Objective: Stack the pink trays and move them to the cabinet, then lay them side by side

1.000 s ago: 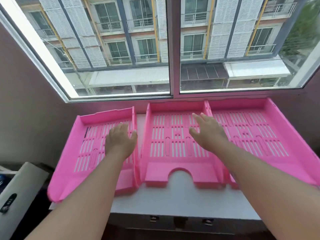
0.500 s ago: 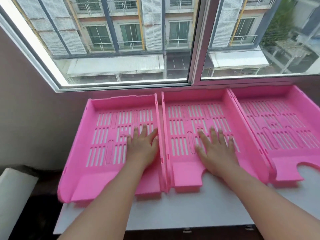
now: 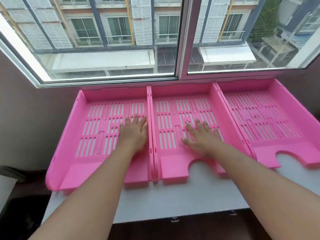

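Three pink slotted trays lie side by side on the white cabinet top (image 3: 173, 200) under the window. The left tray (image 3: 83, 135) and the middle tray (image 3: 169, 163) touch along their side walls; the right tray (image 3: 270, 122) sits against the middle one. My left hand (image 3: 134, 134) lies flat, fingers spread, on the floor of the left tray near its right wall. On the middle tray's floor my right hand (image 3: 202, 137) rests flat with fingers apart. Neither hand grips anything.
A window (image 3: 180, 38) with a white frame runs just behind the trays. A brownish wall (image 3: 22, 110) stands at the left. The left tray overhangs the cabinet's left edge. Dark floor and a white object (image 3: 7, 187) lie lower left.
The left tray has been pushed against the middle one and squared up. Both hands have settled flat on the tray floors; the view has shifted left.
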